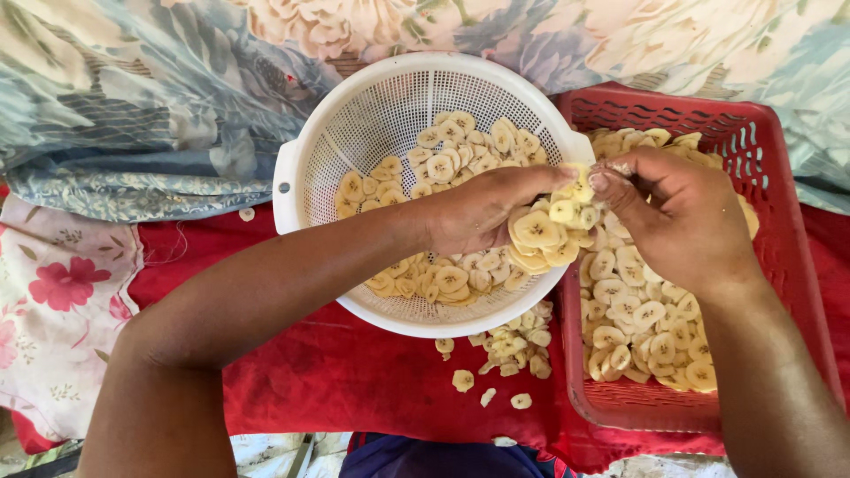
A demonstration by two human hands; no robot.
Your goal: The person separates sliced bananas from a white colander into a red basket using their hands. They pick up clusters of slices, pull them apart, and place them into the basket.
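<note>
banana slices [538, 232] sit stacked in my left hand [478, 212] grip, while my right hand [682, 217] pinches one slice, so i should peel gently.

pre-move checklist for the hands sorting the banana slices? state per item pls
1. Left hand has slices: ok, a stack of banana slices sits in its fingers.
2. Right hand on the stack: ok, fingertips pinch a slice at the top.
3. Colander has room: ok, its upper left mesh is bare.
4. Red tray has room: ok, its right side shows bare grid.
5. Slices contained: not ok, spilled slices lie on the red cloth below the colander.
6. Slices stuck together in the stack: cannot tell.
</note>
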